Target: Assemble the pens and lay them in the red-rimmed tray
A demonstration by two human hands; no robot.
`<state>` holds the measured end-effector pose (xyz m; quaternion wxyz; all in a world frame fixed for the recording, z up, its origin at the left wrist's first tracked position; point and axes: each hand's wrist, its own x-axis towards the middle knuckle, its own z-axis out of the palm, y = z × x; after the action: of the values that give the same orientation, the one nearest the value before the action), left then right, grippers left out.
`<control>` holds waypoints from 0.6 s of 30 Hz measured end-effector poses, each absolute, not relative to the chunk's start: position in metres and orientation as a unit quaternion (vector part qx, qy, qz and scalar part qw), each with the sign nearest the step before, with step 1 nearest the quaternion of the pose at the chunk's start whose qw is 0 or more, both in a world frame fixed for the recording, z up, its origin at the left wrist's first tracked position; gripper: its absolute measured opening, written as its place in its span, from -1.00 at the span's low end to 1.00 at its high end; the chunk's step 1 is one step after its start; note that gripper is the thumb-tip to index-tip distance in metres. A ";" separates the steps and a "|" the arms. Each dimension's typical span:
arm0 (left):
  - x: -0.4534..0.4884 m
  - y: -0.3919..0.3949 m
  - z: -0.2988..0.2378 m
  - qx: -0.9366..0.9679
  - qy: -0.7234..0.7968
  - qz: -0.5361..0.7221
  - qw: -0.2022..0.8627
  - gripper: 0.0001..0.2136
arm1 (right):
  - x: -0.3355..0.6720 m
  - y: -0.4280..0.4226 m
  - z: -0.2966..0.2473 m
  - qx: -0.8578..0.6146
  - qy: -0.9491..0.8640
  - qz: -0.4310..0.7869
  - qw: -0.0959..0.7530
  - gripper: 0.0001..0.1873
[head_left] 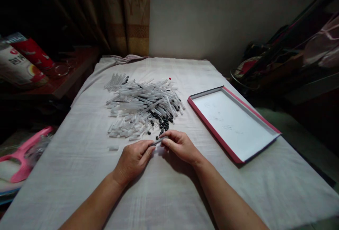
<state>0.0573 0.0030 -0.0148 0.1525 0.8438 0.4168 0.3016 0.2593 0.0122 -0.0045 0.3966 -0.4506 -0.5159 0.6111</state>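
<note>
Between my two hands is a slim grey pen, held level just above the cloth. My left hand pinches its left end between thumb and fingers. At the other end, the thumb and fingers of my right hand close round the tip and hide it. Just beyond lies a heap of clear pen barrels. Small black plugs are scattered along its near right side, the closest almost at my fingertips. Short translucent caps form the heap's near left part, and a single cap lies apart, left of my hand.
A shallow white tray with red sides sits on the right of the cloth-covered table. One tiny red piece lies behind the heap. Pink-handled scissors are off the left edge. A wall and curtain stand behind.
</note>
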 end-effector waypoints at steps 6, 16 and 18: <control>0.057 0.005 -0.019 0.823 0.417 0.357 0.146 -0.79 | 0.263 0.014 -0.001 -0.466 -0.501 0.549 0.480 -0.75; 0.051 0.008 -0.017 0.804 0.458 0.340 0.170 -0.75 | 0.394 0.049 0.069 -0.606 -0.482 0.136 0.619 -0.54; 0.051 0.008 -0.017 0.807 0.456 0.336 0.165 -0.75 | 0.421 0.062 0.072 -0.660 -0.515 0.045 0.545 -0.48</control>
<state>0.0514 0.0083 -0.0166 0.1645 0.8075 0.4557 0.3365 0.4207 0.0622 0.0719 0.5454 -0.6595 -0.5154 0.0449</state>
